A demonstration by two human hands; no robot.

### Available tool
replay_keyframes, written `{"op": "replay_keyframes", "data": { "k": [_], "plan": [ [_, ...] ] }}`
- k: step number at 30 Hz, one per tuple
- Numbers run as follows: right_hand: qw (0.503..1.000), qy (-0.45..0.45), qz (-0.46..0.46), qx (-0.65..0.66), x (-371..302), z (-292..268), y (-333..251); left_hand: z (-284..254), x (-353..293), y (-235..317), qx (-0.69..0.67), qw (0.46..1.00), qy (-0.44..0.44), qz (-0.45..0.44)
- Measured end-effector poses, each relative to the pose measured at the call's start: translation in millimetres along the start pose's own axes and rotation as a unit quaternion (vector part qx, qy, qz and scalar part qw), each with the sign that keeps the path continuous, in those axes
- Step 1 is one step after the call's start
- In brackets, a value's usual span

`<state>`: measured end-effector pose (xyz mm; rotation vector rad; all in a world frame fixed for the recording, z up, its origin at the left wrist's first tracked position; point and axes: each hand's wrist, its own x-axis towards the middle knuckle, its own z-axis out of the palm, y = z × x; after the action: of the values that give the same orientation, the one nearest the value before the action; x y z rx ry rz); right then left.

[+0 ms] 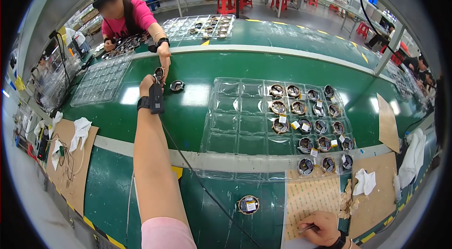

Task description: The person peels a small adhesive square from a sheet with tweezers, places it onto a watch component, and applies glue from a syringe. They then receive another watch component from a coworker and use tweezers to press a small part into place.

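Round module [159, 73] held out over the green tabletop [197, 66].
The left hand [147, 86] reaches far forward, its grip closed on the round module, while a co-worker's hand [164, 53] meets it from the far side; the module looks dark with a tan rim, finer parts too small to tell. The right hand [322, 228] has its fingers pinched on a slim metal tool [308, 228] over a tan dotted sheet [303, 202]. A loose module [248, 204] nearer by shows a brassy ring, dark innards and a whitish rectangle.
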<state>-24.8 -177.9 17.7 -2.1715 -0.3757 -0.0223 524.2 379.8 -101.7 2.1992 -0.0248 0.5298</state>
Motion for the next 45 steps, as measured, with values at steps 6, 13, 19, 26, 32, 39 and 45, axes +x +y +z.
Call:
{"op": "replay_keyframes", "data": {
  "k": [6,13,19,26,32,39,45],
  "plan": [
    [0.999,0.01,0.012,-0.028,-1,3,4,33,-64,159,-0.31,0.923,0.035,-0.225],
    [0.999,0.013,0.009,-0.03,3,3,7,19,-65,145,-0.333,0.923,0.115,-0.156],
    [0.999,0.013,0.007,-0.031,-2,3,9,-2,-91,151,-0.421,0.862,0.207,-0.191],
    [0.999,0.035,-0.02,-0.025,-10,4,8,-41,-142,195,-0.379,0.887,0.142,-0.222],
    [0.985,0.076,-0.109,-0.11,-11,11,17,-68,-217,282,-0.365,0.912,0.006,-0.188],
    [0.958,0.087,-0.177,-0.206,-13,6,-2,-86,-341,376,-0.399,0.887,-0.168,-0.159],
    [0.942,0.064,-0.182,-0.274,-32,16,-1,-68,-419,409,-0.421,0.858,-0.219,-0.195]
  ]
}}
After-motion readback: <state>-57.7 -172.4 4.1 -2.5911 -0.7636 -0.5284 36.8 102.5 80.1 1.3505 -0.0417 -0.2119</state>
